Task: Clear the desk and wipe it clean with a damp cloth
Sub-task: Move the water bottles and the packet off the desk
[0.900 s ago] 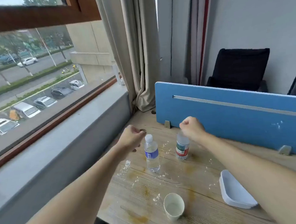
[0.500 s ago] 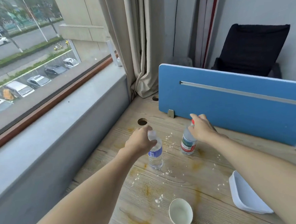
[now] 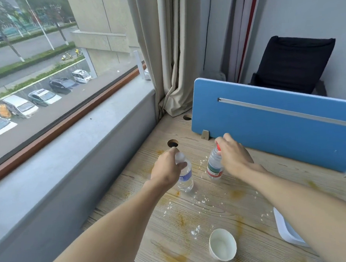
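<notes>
Two small water bottles stand upright on the wooden desk (image 3: 193,214). My left hand (image 3: 166,169) grips the neck of the blue-labelled bottle (image 3: 184,177), which has a white cap. My right hand (image 3: 233,157) curls round the top of the bottle with the red cap and red-green label (image 3: 214,168). A white paper cup (image 3: 222,244) stands near the front edge. A white plastic tray (image 3: 285,231) lies at the right, partly hidden by my right forearm. Yellow stains and white crumbs are scattered over the desk. No cloth is in view.
A blue partition panel (image 3: 269,131) stands along the back of the desk. Two round cable holes (image 3: 172,143) sit near the back left corner. A grey window sill (image 3: 77,140) runs along the left, with curtains (image 3: 169,60) in the corner and a black chair (image 3: 291,62) behind the panel.
Both hands came down from above the bottles and closed round their tops. The view tilted downward toward the desk.
</notes>
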The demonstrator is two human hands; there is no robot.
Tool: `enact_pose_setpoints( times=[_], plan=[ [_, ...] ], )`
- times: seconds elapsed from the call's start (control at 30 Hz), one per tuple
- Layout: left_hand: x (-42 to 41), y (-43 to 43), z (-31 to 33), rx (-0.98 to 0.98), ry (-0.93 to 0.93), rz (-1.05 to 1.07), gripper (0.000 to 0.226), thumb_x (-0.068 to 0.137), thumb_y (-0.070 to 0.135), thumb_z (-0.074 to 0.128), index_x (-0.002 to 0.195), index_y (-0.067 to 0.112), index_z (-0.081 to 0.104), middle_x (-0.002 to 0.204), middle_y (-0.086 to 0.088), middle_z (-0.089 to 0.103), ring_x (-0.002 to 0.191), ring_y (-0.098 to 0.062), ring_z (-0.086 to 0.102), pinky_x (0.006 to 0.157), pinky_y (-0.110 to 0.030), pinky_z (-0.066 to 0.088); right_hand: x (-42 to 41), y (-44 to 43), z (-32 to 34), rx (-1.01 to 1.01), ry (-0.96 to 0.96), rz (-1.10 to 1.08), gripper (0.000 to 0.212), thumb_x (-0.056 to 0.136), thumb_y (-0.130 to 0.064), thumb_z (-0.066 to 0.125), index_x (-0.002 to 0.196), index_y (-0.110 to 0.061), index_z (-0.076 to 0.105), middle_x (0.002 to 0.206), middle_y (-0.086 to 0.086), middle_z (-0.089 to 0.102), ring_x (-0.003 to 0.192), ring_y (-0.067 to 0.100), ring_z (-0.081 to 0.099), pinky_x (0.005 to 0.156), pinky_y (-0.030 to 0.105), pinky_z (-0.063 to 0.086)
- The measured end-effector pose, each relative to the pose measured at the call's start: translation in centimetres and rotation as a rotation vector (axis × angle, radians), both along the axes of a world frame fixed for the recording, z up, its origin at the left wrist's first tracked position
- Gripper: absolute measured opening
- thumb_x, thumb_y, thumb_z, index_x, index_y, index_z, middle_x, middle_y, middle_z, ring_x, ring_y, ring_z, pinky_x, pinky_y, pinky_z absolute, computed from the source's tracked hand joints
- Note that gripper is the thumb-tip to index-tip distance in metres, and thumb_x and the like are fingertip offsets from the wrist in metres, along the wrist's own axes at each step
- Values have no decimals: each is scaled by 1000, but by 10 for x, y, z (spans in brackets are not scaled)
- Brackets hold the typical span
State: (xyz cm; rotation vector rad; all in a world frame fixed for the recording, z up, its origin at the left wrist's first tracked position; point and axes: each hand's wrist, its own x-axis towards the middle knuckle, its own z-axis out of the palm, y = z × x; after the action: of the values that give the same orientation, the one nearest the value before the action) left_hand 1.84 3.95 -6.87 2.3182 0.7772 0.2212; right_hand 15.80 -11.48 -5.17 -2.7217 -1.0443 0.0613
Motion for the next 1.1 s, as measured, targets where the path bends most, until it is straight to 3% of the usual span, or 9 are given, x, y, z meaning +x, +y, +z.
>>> enact_pose_setpoints(
  times=[0.27, 0.4, 0.67, 0.8, 0.97, 1.1],
  plan=[
    [-90, 48, 71, 119, -98, 113, 22, 90, 34, 65, 101, 21, 51, 104, 4, 58, 95, -25, 56, 82, -44, 50, -75, 65, 66, 105, -73, 146, 10, 99, -10, 53, 109, -13, 53, 109, 7, 47, 91, 34, 55, 80, 48, 50],
    [-160, 72, 114, 207, -113, 179, 27, 93, 36, 63, 110, 17, 52, 110, -4, 52, 96, -32, 56, 84, -43, 47, -137, 108, 105, 205, -127, 233, 18, 99, -15, 54, 116, -17, 57, 111, 5, 49, 96, 34, 57, 75, 42, 47],
    [-329, 118, 192, 404, -94, 410, 34, 96, 40, 61, 117, 16, 50, 115, -11, 64, 98, -33, 59, 78, -43, 49, -287, 197, 171, 364, -78, 468, 23, 97, -17, 62, 119, -18, 60, 119, 4, 59, 99, 28, 56, 75, 34, 37],
    [-420, 135, 209, 446, -59, 536, 38, 94, 41, 63, 120, 16, 51, 120, -13, 65, 106, -37, 59, 83, -43, 49, -367, 237, 187, 397, -32, 595, 21, 95, -13, 65, 116, -15, 63, 117, 5, 62, 93, 24, 52, 76, 34, 40],
    [-516, 148, 210, 479, 21, 645, 35, 93, 40, 65, 114, 14, 55, 113, -13, 66, 99, -35, 61, 81, -44, 51, -460, 278, 183, 372, 14, 719, 23, 93, -15, 68, 116, -16, 62, 113, 5, 63, 91, 22, 52, 78, 36, 44],
    [-578, 160, 195, 435, 53, 738, 40, 93, 40, 66, 123, 16, 54, 121, -10, 66, 104, -33, 61, 87, -46, 51, -521, 304, 174, 354, 54, 796, 26, 94, -14, 67, 120, -16, 63, 113, 6, 65, 90, 22, 52, 75, 34, 41]
  ],
)
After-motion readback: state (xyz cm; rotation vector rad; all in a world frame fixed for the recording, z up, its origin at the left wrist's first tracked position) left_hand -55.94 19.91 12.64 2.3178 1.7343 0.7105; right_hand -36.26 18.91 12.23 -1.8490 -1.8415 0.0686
